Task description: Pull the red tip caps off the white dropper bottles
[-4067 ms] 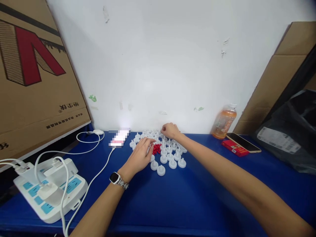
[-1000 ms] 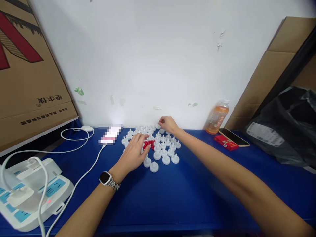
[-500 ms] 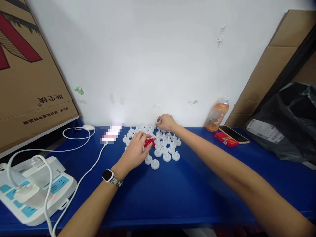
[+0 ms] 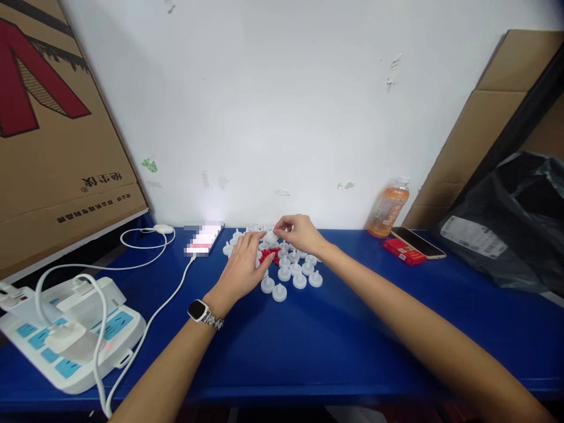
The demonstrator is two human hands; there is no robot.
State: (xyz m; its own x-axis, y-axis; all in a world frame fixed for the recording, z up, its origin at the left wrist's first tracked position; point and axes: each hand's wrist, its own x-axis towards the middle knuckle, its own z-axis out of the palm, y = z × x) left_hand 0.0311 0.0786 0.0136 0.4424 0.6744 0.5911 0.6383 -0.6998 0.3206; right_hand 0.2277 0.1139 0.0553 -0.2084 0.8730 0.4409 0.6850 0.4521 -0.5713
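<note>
The right hand [image 4: 302, 235] has swung in from the wall [image 4: 282, 117], pinching a white cap [image 4: 271, 238], bringing it just behind the red pieces [image 4: 269, 254], near the left hand [image 4: 242, 265], thumb and fingers parted.

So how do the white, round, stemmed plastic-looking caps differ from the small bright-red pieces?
The white, round, stemmed plastic-looking caps are clearly bigger than the small bright-red pieces, whose exact shape is too tiny to tell. The caps spread widely, many with stems up, while the red pieces bunch in one heap among them. Both come in numbers on the glossy blue tabletop.
</note>
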